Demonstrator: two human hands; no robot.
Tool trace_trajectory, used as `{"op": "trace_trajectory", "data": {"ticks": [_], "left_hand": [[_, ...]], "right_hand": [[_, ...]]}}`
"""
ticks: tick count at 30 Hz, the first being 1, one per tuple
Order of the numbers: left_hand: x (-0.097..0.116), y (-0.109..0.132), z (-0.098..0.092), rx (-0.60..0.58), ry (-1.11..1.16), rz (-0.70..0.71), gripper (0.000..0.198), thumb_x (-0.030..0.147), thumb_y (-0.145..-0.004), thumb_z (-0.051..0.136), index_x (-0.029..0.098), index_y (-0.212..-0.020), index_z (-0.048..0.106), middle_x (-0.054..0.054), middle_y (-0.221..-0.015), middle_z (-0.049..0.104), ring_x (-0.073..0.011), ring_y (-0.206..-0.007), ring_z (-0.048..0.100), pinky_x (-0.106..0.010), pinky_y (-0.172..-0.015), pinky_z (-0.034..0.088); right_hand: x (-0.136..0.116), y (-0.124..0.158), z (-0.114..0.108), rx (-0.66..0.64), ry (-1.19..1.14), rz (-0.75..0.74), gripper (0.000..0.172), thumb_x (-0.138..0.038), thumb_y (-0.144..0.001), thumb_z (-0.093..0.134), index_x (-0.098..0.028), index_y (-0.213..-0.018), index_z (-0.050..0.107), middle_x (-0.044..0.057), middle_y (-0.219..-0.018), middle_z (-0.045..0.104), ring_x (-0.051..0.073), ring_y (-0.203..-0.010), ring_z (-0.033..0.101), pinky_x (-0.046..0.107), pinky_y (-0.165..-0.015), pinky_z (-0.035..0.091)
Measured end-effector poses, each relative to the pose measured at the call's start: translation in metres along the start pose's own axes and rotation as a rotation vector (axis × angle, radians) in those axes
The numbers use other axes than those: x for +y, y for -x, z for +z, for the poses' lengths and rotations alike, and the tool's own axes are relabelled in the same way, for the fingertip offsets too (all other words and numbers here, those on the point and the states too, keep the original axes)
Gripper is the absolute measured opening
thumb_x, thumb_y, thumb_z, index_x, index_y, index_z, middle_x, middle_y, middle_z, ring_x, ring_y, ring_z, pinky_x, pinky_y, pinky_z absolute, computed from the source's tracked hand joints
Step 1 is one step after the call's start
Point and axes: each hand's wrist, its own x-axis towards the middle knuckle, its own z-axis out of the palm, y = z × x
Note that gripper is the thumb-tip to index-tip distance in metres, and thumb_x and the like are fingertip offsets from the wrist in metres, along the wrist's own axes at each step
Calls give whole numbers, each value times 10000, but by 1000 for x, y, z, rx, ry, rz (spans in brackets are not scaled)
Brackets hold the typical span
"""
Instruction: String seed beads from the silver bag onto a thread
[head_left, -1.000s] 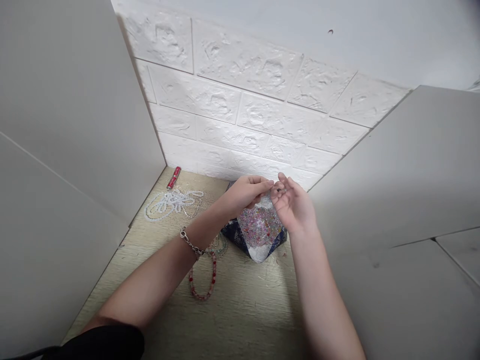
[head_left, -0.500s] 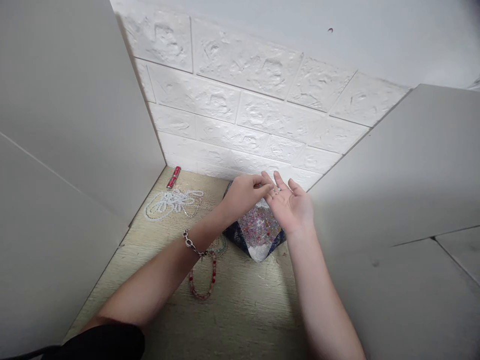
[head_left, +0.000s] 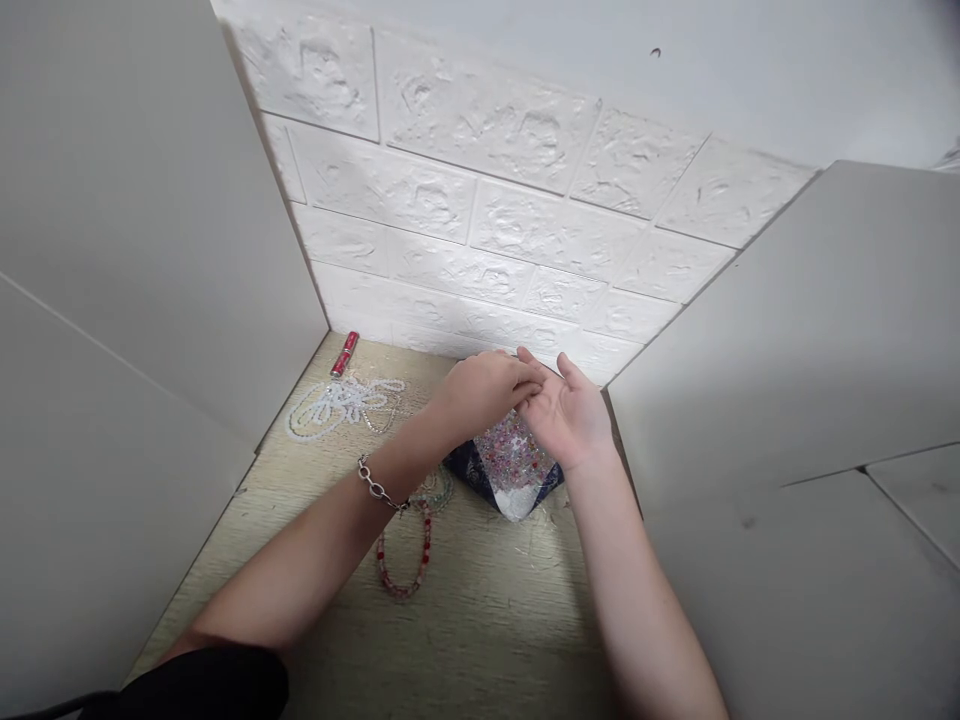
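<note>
Over the well-filled bead bag [head_left: 516,468] at centre, the left hand [head_left: 486,388] was pinched on something unseen at the spread right hand [head_left: 571,422]; apparently finished strands [head_left: 406,572] were laid lower left

What seems a bead box [head_left: 463,466] lies right of the bead strand [head_left: 402,593].

The pale wood-grain worktop [head_left: 487,620] carried a small red tube [head_left: 344,354] in its far left corner, with a tangle of clear white bead strands [head_left: 341,405] just beside it. Nearer lay a red-and-pink bead loop [head_left: 405,562], touching a pale green bead loop [head_left: 437,490]. A dark blue box [head_left: 466,466] of mixed beads sat just to the right of them.
</note>
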Motion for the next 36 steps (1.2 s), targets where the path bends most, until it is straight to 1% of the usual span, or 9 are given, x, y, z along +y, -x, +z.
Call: {"op": "trace_trajectory", "data": {"ticks": [3, 6, 10, 13, 16, 22, 29, 33, 36], "left_hand": [[0, 0, -2, 15, 72, -2, 256, 257, -782, 448, 203, -832, 693, -47, -788, 679, -146, -687, 569, -253, -562, 344], [1, -1, -4, 87, 340, -129, 244, 260, -770, 472, 193, -861, 688, -32, -799, 694, -125, -694, 591, -234, -606, 398], [0, -3, -7, 173, 597, -241, 233, 265, -760, 499, 153, -846, 685, -40, -826, 704, -131, -751, 613, -232, -668, 441], [-3, -3, -12, 188, 552, -234, 214, 271, -752, 523, 161, -823, 692, -37, -802, 706, -136, -738, 616, -241, -657, 441], [-7, -3, -15, 196, 480, -189, 195, 245, -753, 528, 179, -822, 698, -28, -814, 706, -129, -750, 617, -234, -661, 436], [-12, -3, -15, 175, 358, -50, 187, 233, -767, 532, 189, -815, 707, -21, -752, 697, -111, -693, 595, -217, -638, 418], [-15, -2, -11, 245, 262, -5, 222, 299, -788, 528, 209, -897, 699, -24, -678, 645, -100, -617, 551, -212, -571, 388], [-12, -2, -12, 237, 283, -21, 287, 314, -804, 501, 186, -1010, 653, -32, -735, 653, -118, -699, 569, -231, -654, 416], [-6, -1, -15, 241, 360, -47, 336, 287, -852, 397, 140, -1076, 601, -71, -951, 658, -143, -882, 569, -261, -796, 410]], "right_hand": [[1, -1, 0, 22, -5, -10, 409, -345, -908, 206, -86, -941, 520, 82, -735, 613, 77, -612, 560, 168, -565, 485], [2, -3, -1, 46, -3, -38, 406, -349, -903, 221, -97, -886, 540, 62, -709, 609, 84, -650, 576, 198, -637, 505], [4, -7, -5, 129, 79, -84, 271, -282, -870, 351, -127, -764, 547, 9, -605, 551, 79, -584, 557, 234, -690, 511], [5, -7, -10, 117, 177, -64, 159, -267, -806, 498, -139, -731, 558, -75, -470, 379, 27, -390, 374, 186, -598, 500], [5, -6, -14, 59, 253, -23, 136, -269, -739, 594, -136, -734, 571, -97, -458, 291, 9, -373, 279, 148, -529, 472], [3, -4, -17, 39, 336, -106, 148, -218, -683, 648, -148, -669, 519, -99, -468, 257, 10, -399, 260, 136, -496, 441], [-1, 1, -12, 20, 483, -214, 185, -259, -650, 677, -139, -642, 537, -100, -464, 234, 12, -406, 224, 131, -480, 432], [-2, 0, -11, 32, 493, -285, 158, -247, -643, 675, -139, -719, 589, -98, -475, 296, 7, -408, 249, 135, -511, 450], [-4, 0, -12, 58, 506, -321, 184, -239, -635, 678, -149, -780, 608, -99, -473, 326, 6, -409, 288, 140, -522, 461]]}}
